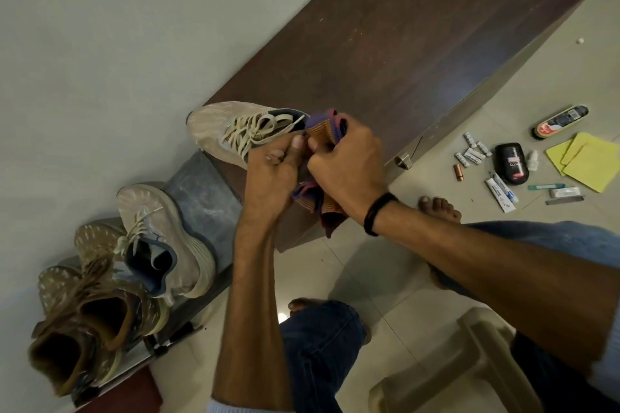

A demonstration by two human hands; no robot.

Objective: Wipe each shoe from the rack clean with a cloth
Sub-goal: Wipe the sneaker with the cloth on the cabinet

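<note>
Shoes wait on the left: two brown spotted shoes [84, 312] at 8 o'clock in the view, on the rack [201, 184], with one beige sneaker [161, 238] touching them at their 2 o'clock side. The other beige sneaker [228, 131] is in the centre, at the corner of the dark tabletop [402, 43], with its toe toward 9 o'clock. Whether it rests there or is lifted, I cannot tell.

The left hand [271, 174] is curled at the heel end, with its thumb pressed on the cloth [322, 208]. The heel itself is hidden. The right hand [345, 161] pinches the cloth's upper edge, and the rest hangs down limp.

I judge the sneaker light, with a soft knit upper that gives under pressure. It is better held at the firmer heel or sole. The loose laces may catch the cloth.

At 3 o'clock, polish bottles [511, 163] and yellow sheets [590, 164] lie on the floor.
</note>
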